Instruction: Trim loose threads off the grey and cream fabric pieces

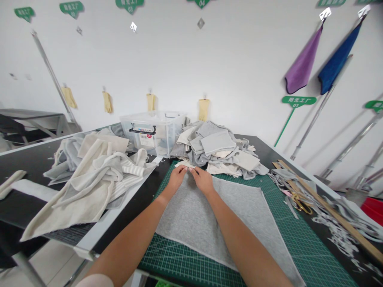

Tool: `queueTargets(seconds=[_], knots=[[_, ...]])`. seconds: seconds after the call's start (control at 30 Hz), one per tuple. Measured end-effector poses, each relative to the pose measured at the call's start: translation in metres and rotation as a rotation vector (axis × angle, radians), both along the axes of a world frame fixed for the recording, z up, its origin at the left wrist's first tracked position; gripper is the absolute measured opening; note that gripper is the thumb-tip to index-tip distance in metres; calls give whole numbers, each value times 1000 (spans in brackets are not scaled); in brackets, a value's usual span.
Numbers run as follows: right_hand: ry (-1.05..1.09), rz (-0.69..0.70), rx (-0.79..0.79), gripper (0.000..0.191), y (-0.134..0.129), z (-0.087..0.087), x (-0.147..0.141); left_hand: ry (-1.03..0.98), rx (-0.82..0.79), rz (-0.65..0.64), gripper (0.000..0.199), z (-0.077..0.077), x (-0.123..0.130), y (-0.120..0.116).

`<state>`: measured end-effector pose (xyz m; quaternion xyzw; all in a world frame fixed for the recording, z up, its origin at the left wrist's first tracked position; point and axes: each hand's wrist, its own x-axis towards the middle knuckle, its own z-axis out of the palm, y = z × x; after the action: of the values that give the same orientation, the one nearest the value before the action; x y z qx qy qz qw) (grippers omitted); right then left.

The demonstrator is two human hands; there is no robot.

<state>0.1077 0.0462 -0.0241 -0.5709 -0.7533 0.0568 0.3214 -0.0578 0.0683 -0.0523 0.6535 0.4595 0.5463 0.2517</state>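
Note:
A grey piece of fabric [242, 203] lies spread over a green cutting mat [167, 249]. At the fabric's far edge my left hand [178, 175] and my right hand [202, 179] meet, thumbs and fingertips nearly touching. Both hands are closed in a pinch on that edge. The exact grip of the fingertips is small and partly hidden. Just beyond my fingers, a small cream scrap [185, 163] borders the heap of grey and cream fabric pieces [218, 143].
A clear plastic box [152, 131] stands at the back. Left lies a pile of cream and grey cloth [98, 171]. On the right are gold-handled scissors [301, 204], a wooden strip [332, 207] and white fabric trimmings [338, 231]. A white wall [245, 52] rises behind the table.

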Motion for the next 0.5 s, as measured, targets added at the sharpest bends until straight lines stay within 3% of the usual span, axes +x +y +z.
queueTargets(seconds=[0.23,0.5], knots=[[84,28,4,55,4,-3,2,-12,6,-23,30,0,2,0],[286,-65,-32,61,11,-3,7,-6,-12,57,31,4,0,-2]])
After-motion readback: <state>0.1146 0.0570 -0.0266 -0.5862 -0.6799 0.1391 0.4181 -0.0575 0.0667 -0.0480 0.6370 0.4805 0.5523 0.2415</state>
